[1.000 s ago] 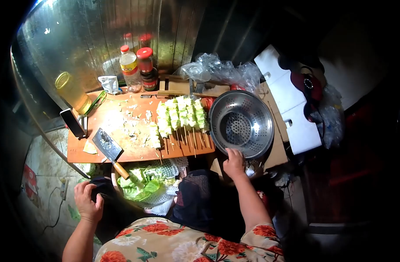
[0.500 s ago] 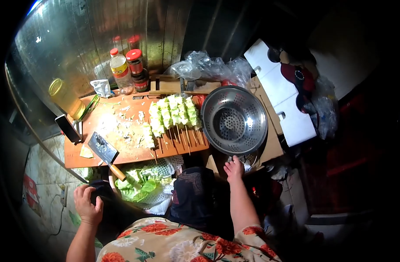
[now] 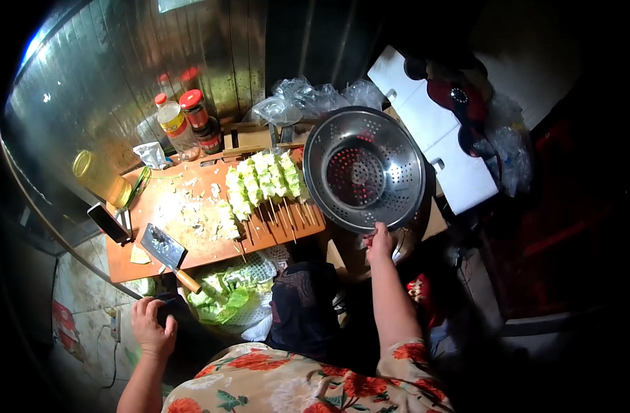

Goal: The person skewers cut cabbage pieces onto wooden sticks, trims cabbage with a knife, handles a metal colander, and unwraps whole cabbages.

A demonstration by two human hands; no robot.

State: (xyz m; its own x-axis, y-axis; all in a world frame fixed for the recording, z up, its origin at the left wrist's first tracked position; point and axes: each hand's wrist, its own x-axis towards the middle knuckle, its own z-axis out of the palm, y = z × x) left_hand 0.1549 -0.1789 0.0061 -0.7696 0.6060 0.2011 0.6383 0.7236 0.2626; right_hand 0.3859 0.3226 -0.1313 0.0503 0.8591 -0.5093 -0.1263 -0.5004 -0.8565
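My right hand is closed on the near rim of a metal colander, which hangs tilted at the right of the cutting board. No food shows inside the colander. My left hand is over my left leg, fingers apart and slightly bent, holding nothing. Ahead of it a cleaver lies on the orange cutting board, its wooden handle jutting over the near edge. Several skewers of cabbage pieces lie in a row on the board beside the colander.
Cabbage leaves fill a container below the board. Behind the board stand a clear bottle, red-lidded jars and plastic bags. A phone leans at the left near a yellow jar. White boxes are at the right.
My right hand has taken hold of the colander's rim, and the colander has lifted and tilted. My left hand stays over the leg, still holding nothing. The view has shifted slightly.
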